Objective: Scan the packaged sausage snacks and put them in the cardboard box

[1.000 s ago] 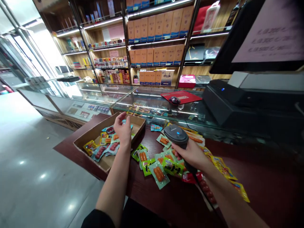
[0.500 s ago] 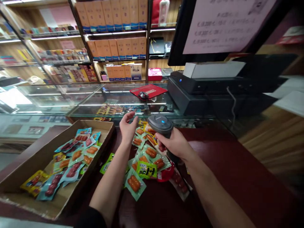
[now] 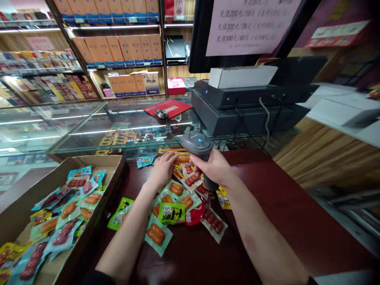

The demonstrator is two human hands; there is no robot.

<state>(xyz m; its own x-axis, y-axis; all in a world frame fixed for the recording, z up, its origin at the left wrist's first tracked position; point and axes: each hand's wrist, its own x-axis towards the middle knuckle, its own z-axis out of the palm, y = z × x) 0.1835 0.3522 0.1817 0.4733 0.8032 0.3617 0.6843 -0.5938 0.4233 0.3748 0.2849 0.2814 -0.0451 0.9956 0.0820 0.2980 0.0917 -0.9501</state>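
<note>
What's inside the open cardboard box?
The cardboard box holds overlapping sealed packets, some with dark red sausages, some with orange-brown ones, plus yellow packs. Whatever lies beneath the top packets is covered, and the box's near end falls outside the picture.

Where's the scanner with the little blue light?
The scanner is near the middle of the head view, gripped in the right hand over the sausage packets, just right of the left hand.
</note>
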